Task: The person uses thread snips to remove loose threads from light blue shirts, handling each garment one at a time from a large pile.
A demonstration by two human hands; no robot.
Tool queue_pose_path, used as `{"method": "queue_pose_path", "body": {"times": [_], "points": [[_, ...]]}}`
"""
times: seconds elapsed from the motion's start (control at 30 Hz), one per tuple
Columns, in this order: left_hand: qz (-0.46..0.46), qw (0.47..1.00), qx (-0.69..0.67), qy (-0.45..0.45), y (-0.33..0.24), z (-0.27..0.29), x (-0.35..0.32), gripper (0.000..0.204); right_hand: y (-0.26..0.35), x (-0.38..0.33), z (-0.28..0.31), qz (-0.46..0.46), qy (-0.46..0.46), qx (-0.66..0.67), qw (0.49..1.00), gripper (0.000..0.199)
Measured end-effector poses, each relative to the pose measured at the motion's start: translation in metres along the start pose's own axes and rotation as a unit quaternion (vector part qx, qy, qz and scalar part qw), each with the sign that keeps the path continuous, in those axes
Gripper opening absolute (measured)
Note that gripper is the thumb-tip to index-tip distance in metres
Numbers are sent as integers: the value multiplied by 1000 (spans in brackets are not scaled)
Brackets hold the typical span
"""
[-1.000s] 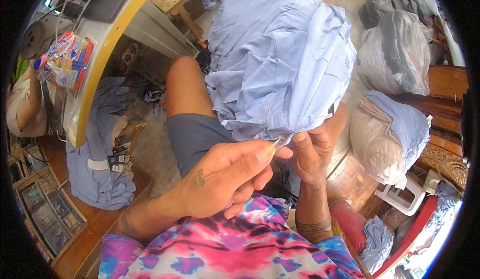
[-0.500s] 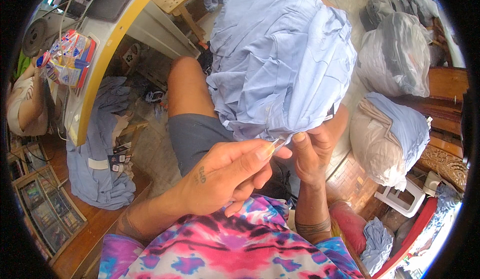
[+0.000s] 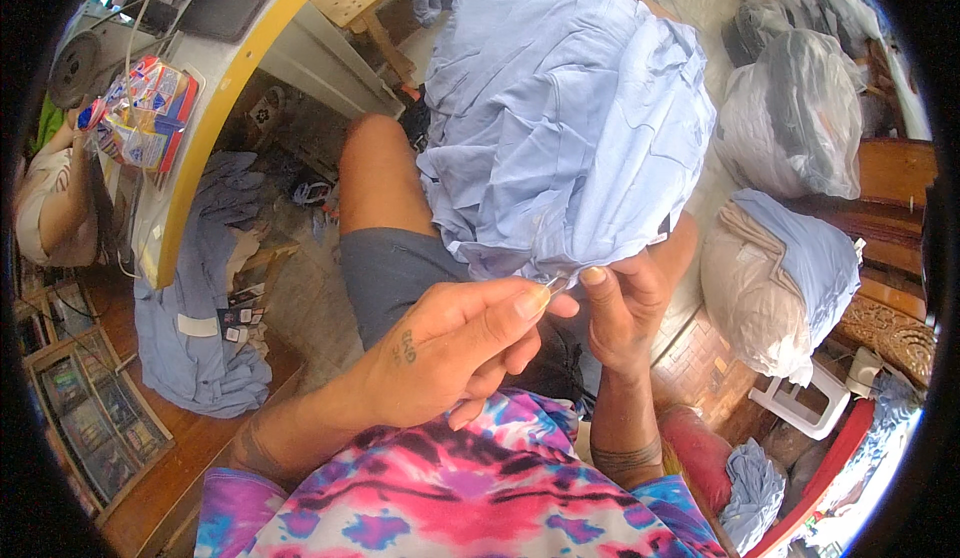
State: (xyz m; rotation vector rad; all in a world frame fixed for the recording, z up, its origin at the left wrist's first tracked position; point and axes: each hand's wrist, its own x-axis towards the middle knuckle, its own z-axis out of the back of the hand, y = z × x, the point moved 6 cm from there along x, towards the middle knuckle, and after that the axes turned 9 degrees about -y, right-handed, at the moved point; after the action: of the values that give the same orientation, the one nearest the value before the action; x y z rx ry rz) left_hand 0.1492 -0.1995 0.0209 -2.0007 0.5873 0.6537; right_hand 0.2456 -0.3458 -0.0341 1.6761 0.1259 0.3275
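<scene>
A light blue garment [image 3: 560,128] lies bunched across my lap and knees, with small dark tags on it. Between thumb and fingers my left hand [image 3: 480,338] pinches a small, shiny metal tool with two thin points [image 3: 553,286], like tweezers or thread snips; most of it is hidden in the hand. Its tips are at the garment's near edge. My right hand [image 3: 622,308] grips that same edge just to the right, thumb on top and fingers behind the cloth. The two hands are close together but apart.
To the left stands a yellow-edged table [image 3: 215,98] with a colourful packet [image 3: 145,118]. Blue clothes [image 3: 195,358] hang below it. Stuffed plastic bags [image 3: 790,113], a cloth-topped sack [image 3: 765,288] and a white stool [image 3: 805,403] are at the right. Another person's arm [image 3: 65,198] shows far left.
The two points of the metal tool seem closer together and nearer the cloth. Both hands have stayed almost in place on the garment's edge; the view has shifted slightly.
</scene>
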Motion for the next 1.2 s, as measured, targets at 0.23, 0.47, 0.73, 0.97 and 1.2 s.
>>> {"method": "queue_pose_path", "body": {"times": [0.23, 0.47, 0.73, 0.97, 1.2], "points": [[4, 1000, 10, -14, 1, 4, 0, 52, 9, 3, -3, 68, 2, -138, 988, 8], [1, 999, -13, -36, 2, 8, 6, 49, 7, 4, -6, -11, 32, -141, 989, 7], [-10, 999, -26, -33, 11, 15, 18, 45, -17, -8, -17, -207, 61, 154, 964, 18], [19, 998, -59, 2, 13, 16, 25, 43, -26, -9, -14, -281, 65, 197, 937, 14], [43, 997, -56, 30, 10, 19, 26, 38, -35, 3, -13, -262, 66, 264, 926, 19]]}}
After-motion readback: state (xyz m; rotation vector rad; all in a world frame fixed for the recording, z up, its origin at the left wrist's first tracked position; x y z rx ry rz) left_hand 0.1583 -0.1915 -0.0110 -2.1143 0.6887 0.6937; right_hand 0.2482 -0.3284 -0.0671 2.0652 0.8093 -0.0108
